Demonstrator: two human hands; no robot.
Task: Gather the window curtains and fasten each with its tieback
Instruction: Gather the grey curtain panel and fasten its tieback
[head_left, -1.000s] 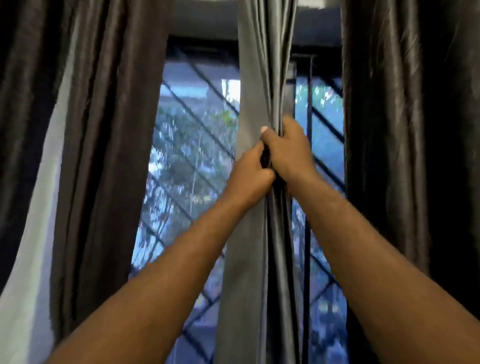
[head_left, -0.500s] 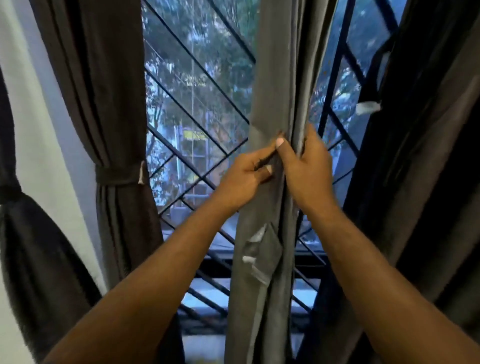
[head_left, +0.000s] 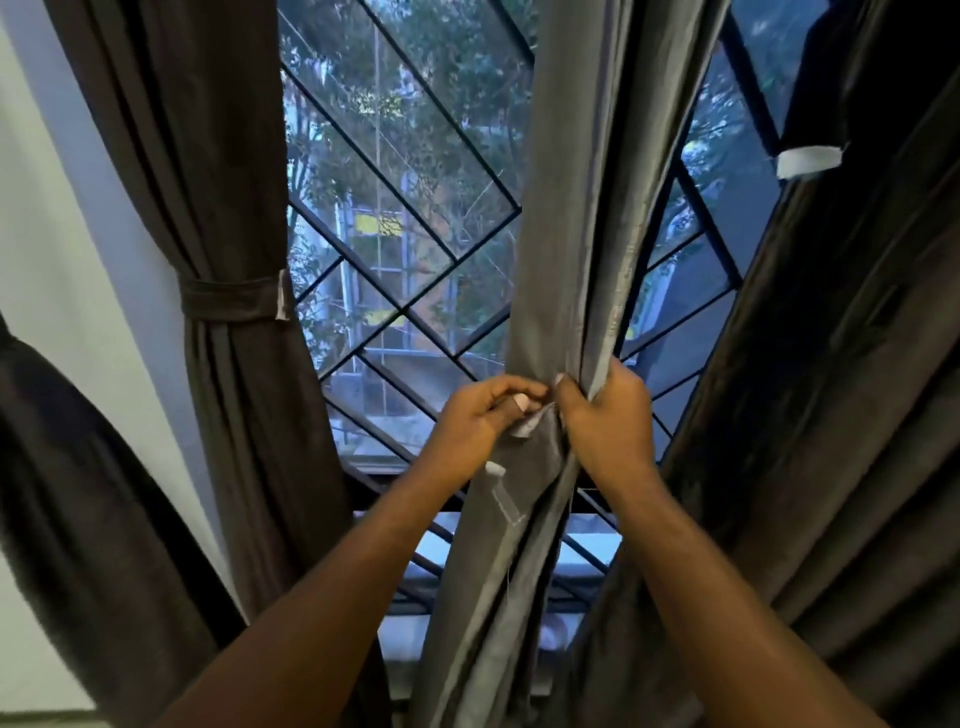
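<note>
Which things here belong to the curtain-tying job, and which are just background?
Job: grey curtain, loose tieback, left hand, right hand, tied curtain, right curtain.
Background: window grille, wall, trees outside.

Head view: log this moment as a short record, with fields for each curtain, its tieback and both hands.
grey curtain: gathered at centre, not yet fastened
grey tieback: hangs loose on it, white-tipped end at the hands
left hand: pinches that end
right hand: grips the gathered folds
left brown curtain: fastened by its tieback band
right dark curtain: loose; white-tipped strap dangles above
</note>
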